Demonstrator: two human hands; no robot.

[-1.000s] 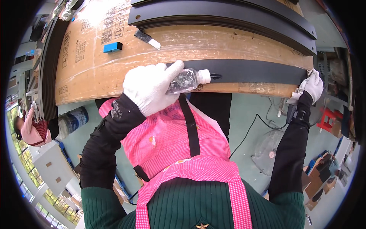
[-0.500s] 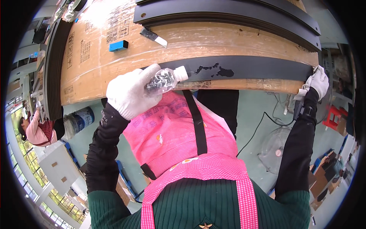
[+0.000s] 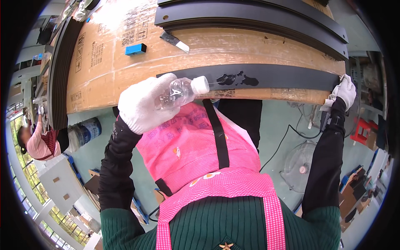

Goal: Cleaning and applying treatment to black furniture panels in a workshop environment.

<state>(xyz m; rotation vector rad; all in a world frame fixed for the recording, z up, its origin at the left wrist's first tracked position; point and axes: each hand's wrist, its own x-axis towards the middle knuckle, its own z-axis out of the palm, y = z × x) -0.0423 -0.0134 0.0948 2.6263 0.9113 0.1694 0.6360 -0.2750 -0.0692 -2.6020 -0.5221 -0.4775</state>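
Bottle (image 3: 180, 91): clear ribbed plastic, white cap, tilted over bench's near edge, wrapped in gloved left hand (image 3: 143, 106); dark wet blotches (image 3: 235, 79) on flat matte black strip (image 3: 283, 77). Right hand (image 3: 343, 92) fingers curled on strip's right end, cardboard-covered bench (image 3: 104, 62) underneath

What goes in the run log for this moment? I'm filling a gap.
left hand: tilts clear bottle | black strip: wet blotches near nozzle | right hand: on strip end

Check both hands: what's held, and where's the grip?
Left hand holds a clear plastic bottle, grip around its body. Right hand grips the black strip at its end.
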